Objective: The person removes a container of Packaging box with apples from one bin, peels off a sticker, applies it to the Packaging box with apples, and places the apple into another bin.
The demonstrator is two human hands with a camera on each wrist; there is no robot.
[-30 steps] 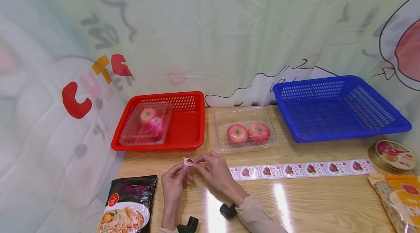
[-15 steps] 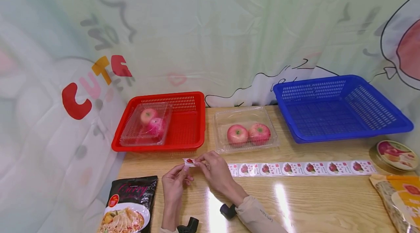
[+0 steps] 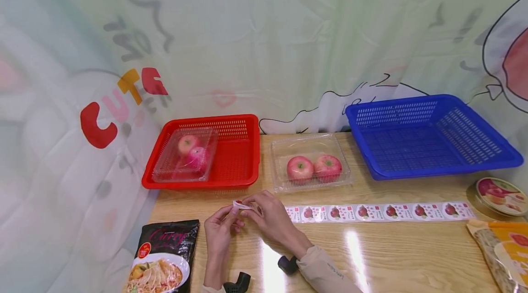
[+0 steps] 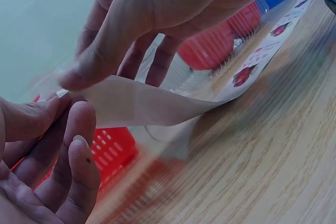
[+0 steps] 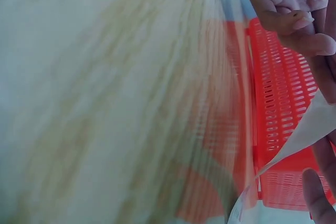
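Note:
A strip of white labels (image 3: pixel 363 212), printed with red fruit, lies along the table and its left end rises into both hands. My left hand (image 3: pixel 218 229) pinches the raised end (image 3: pixel 238 204) between thumb and forefinger. Close beside it, my right hand (image 3: pixel 270 217) holds the strip just to the right, thumb and fingers bent on it. In the left wrist view the strip's plain backing (image 4: pixel 142 100) shows, curving down to the table from under the right thumb (image 4: pixel 79 77). Whether any label has come off its backing is hidden by the fingers.
Behind the hands is a clear plastic box (image 3: pixel 305 143) with apples (image 3: pixel 300 169). A red basket (image 3: pixel 231 164) holds another such box (image 3: pixel 183 171). A blue basket (image 3: pixel 412 146) stands back right. A curry packet (image 3: pixel 165 247), a round tin (image 3: pixel 501 196) and a yellow bag (image 3: pixel 503 251) lie at the sides.
My right fingertips have shifted slightly left towards the left ones, and the raised label end now looks more bent. The strip's left part moved slightly back earlier. The left hand has barely moved.

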